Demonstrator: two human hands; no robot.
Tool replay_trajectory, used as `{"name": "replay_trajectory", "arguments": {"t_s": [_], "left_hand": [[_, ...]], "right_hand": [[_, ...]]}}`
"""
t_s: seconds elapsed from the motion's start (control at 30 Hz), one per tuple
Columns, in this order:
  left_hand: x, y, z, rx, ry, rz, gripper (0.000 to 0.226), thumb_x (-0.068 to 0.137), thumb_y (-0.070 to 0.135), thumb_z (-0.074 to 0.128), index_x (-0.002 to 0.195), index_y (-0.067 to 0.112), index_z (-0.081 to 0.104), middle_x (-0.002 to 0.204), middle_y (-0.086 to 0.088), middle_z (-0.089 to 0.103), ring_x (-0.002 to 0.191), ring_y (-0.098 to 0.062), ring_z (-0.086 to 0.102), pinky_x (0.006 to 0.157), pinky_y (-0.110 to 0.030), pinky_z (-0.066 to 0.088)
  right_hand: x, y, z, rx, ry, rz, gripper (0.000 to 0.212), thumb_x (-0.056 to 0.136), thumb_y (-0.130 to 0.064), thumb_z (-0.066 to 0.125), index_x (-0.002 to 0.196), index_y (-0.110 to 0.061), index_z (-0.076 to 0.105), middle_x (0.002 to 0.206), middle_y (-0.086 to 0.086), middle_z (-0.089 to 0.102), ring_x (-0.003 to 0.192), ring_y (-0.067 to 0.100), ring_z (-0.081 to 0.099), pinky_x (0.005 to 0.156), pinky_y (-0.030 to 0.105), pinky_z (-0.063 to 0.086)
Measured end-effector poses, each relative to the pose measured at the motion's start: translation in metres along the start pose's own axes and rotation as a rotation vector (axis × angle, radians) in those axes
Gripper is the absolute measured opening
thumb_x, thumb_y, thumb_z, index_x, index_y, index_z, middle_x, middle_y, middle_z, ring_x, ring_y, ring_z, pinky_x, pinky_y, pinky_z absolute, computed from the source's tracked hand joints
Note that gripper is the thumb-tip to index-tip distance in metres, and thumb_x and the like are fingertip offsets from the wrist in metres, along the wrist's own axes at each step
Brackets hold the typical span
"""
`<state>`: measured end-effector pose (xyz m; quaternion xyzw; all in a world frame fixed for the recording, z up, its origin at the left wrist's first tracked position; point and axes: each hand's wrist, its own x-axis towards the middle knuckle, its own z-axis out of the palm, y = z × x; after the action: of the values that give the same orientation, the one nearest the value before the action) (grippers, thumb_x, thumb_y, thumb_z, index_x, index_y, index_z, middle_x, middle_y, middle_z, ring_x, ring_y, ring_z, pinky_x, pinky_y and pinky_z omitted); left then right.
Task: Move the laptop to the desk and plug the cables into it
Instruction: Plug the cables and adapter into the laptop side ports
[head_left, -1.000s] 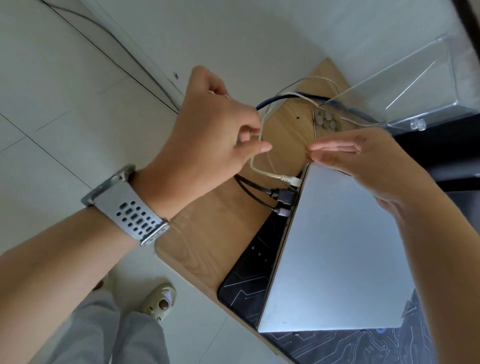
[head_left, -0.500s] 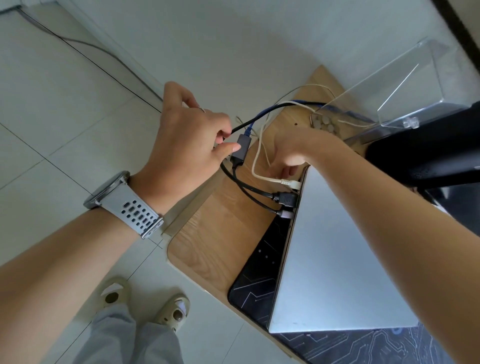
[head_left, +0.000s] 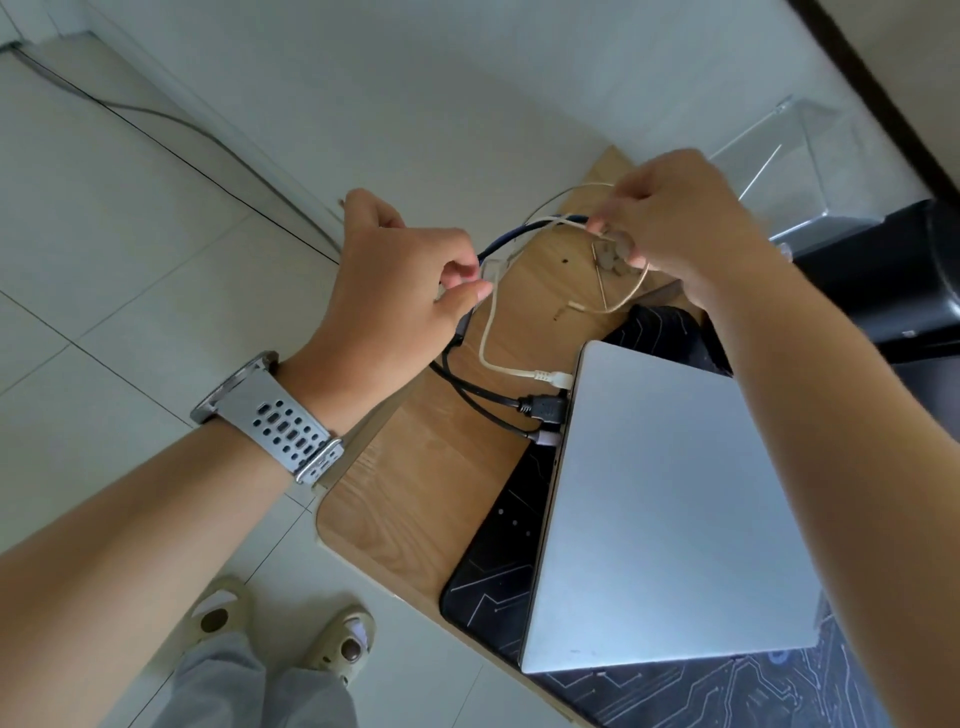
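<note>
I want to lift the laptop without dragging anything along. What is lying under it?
The closed laptop rests on a black desk mat with a circuit pattern, which lies on the wooden desk. Whether anything else sits beneath the laptop cannot be seen; its body covers that area.

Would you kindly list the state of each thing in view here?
laptop: lid closed, lying on the desk mat
white cable: plugged into the laptop's side
two black cables: plugged in below it
left hand: pinching cables
right hand: pinching a thin pale cable
clear box: looks empty
</note>
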<state>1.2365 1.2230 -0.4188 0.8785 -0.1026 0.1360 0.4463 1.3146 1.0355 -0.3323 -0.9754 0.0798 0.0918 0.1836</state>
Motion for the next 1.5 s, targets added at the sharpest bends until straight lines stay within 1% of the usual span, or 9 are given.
{"name": "replay_trajectory", "arguments": {"t_s": [0.23,0.33,0.43,0.5,0.7,0.93,1.13,1.27,1.5], "left_hand": [[0.009,0.031,-0.002,-0.38,-0.225,-0.2,0.038,0.084,0.048,0.061,0.119,0.033,0.058,0.088,0.012,0.07,0.097,-0.011,0.061,0.101,-0.043,0.037],[0.011,0.048,-0.001,-0.358,-0.355,-0.142,0.042,0.082,0.038,0.067,0.123,0.031,0.06,0.087,0.019,0.058,0.084,0.014,0.05,0.092,-0.034,0.033],[0.015,0.057,0.004,-0.298,-0.467,-0.138,0.019,0.088,0.025,0.065,0.106,0.025,0.071,0.09,0.015,0.067,0.081,0.004,0.058,0.087,-0.021,0.039],[0.014,0.057,0.004,-0.353,-0.491,-0.183,0.014,0.091,0.021,0.062,0.094,0.02,0.075,0.083,0.005,0.072,0.053,0.002,0.054,0.055,-0.009,0.039],[-0.008,0.046,-0.013,-0.7,-0.363,-0.19,0.013,0.091,0.02,0.057,0.087,0.017,0.069,0.066,0.001,0.067,0.068,-0.009,0.062,0.07,-0.033,0.045],[-0.032,0.058,-0.023,-0.906,-0.138,0.045,0.015,0.088,0.001,0.059,0.102,0.002,0.064,0.084,-0.005,0.072,0.079,-0.012,0.072,0.073,-0.02,0.053],[-0.045,0.061,-0.025,-1.352,-0.255,-0.079,0.018,0.078,0.014,0.067,0.091,0.003,0.073,0.077,-0.008,0.074,0.07,-0.023,0.069,0.064,-0.023,0.051],[-0.06,0.045,-0.02,-1.094,-0.379,-0.142,0.012,0.088,0.015,0.063,0.086,0.006,0.071,0.066,-0.008,0.07,0.054,-0.033,0.062,0.053,-0.023,0.047],[-0.106,0.019,0.017,-0.375,-0.407,-0.194,0.016,0.093,0.006,0.056,0.086,0.007,0.07,0.073,0.001,0.072,0.05,-0.005,0.066,0.054,-0.023,0.056]], "right_hand": [[-0.035,-0.035,-0.044,0.89,-0.194,0.134,0.026,0.096,-0.018,0.05,0.1,-0.003,0.07,0.062,0.0,0.049,0.041,0.004,0.034,0.044,0.018,0.041],[-0.04,-0.038,-0.044,1.055,-0.326,0.175,0.026,0.098,-0.018,0.046,0.096,-0.004,0.068,0.062,0.0,0.05,0.038,0.002,0.038,0.044,0.016,0.044],[-0.042,-0.037,-0.044,1.198,-0.406,0.22,0.025,0.098,-0.017,0.045,0.096,-0.002,0.066,0.061,0.001,0.051,0.037,0.002,0.042,0.046,0.014,0.047],[-0.042,-0.034,-0.043,1.242,-0.389,0.237,0.024,0.098,-0.015,0.046,0.095,-0.001,0.065,0.06,0.001,0.05,0.037,0.002,0.044,0.047,0.014,0.048],[-0.046,-0.009,-0.025,1.151,-0.274,0.299,0.021,0.097,-0.009,0.046,0.095,0.001,0.064,0.06,0.005,0.047,0.04,0.005,0.047,0.046,0.018,0.05],[-0.065,-0.003,0.008,0.828,-0.411,0.244,0.023,0.096,-0.013,0.05,0.1,0.003,0.068,0.068,0.009,0.066,0.052,0.013,0.062,0.051,0.025,0.054],[-0.093,-0.013,0.024,0.369,-0.498,-0.087,0.035,0.09,-0.012,0.057,0.057,-0.015,0.065,0.051,0.002,0.062,0.05,0.017,0.055,0.053,0.021,0.046],[-0.089,-0.01,0.029,0.242,-0.33,-0.023,0.033,0.095,-0.03,0.055,0.084,-0.003,0.069,0.069,0.013,0.07,0.059,0.02,0.068,0.067,0.032,0.057],[-0.075,0.032,0.021,0.345,0.087,0.016,0.018,0.084,-0.02,0.057,0.077,-0.021,0.074,0.07,0.002,0.07,0.07,0.018,0.069,0.083,0.041,0.057]]}}
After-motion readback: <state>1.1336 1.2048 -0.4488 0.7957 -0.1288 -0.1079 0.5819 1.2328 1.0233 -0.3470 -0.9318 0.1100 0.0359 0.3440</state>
